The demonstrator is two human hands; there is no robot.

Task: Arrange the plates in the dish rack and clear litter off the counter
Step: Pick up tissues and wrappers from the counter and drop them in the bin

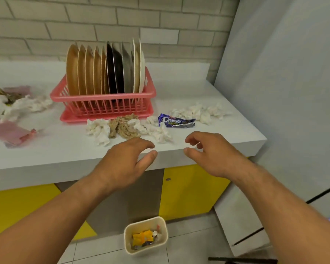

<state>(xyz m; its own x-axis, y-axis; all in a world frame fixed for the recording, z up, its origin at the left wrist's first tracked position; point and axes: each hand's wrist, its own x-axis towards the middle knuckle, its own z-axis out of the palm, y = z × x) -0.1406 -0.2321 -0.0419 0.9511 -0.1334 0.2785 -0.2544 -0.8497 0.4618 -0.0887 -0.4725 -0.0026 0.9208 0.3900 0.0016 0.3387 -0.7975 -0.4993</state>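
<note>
A pink dish rack (pixel 103 97) on the white counter (pixel 198 88) holds several upright plates (pixel 105 69): tan, black, grey and white. Crumpled white and brown tissues (pixel 122 127) lie just in front of the rack, beside a purple biscuit wrapper (pixel 176 121). More white tissues (pixel 200 112) sit to the right. My left hand (pixel 126 159) and my right hand (pixel 211 153) hover over the counter's front edge, fingers apart and curled, holding nothing.
A heap of tissues and scraps (pixel 11 105) and pink plastic wrappers (pixel 10 133) lie at the left. A cream waste bin (pixel 146 235) with litter inside stands on the floor below. Yellow cabinet doors (pixel 189 189) sit under the counter. A grey wall (pixel 284 92) closes the right side.
</note>
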